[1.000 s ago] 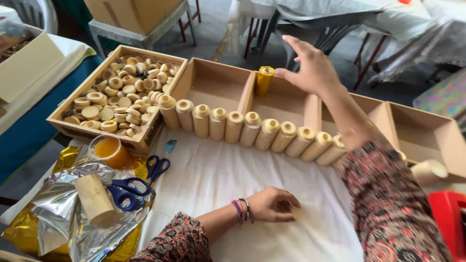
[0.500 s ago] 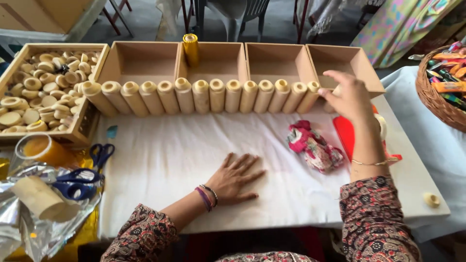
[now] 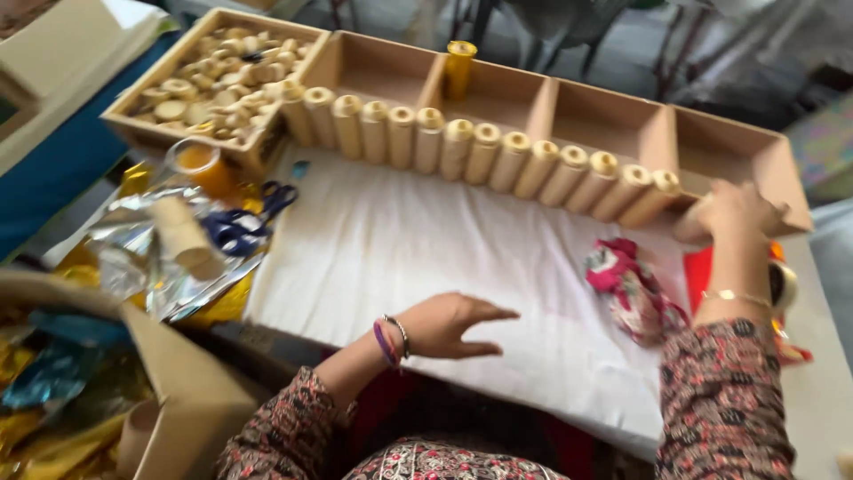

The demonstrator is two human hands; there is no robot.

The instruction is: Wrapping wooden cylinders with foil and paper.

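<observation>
My left hand (image 3: 449, 324) lies flat, fingers apart, on the white cloth (image 3: 400, 249) and holds nothing. My right hand (image 3: 733, 213) is curled over a cardboard tube (image 3: 691, 229) at the right end of a row of several tan cardboard tubes (image 3: 462, 147). The row lies along the front of several open cardboard boxes (image 3: 604, 116). A yellow foil-wrapped tube (image 3: 459, 67) stands upright at a divider between two boxes.
A box of cardboard rings (image 3: 213, 76) sits far left. Beside it are an orange tape roll (image 3: 200, 164), blue scissors (image 3: 240, 222) and silver foil (image 3: 147, 262) with a tube on it. A red floral cloth (image 3: 631, 284) lies near my right wrist. A cardboard box (image 3: 178, 391) stands lower left.
My right hand has come down from above the boxes to the right end of the tube row. My left hand stays on the cloth. The view has swung back left.
</observation>
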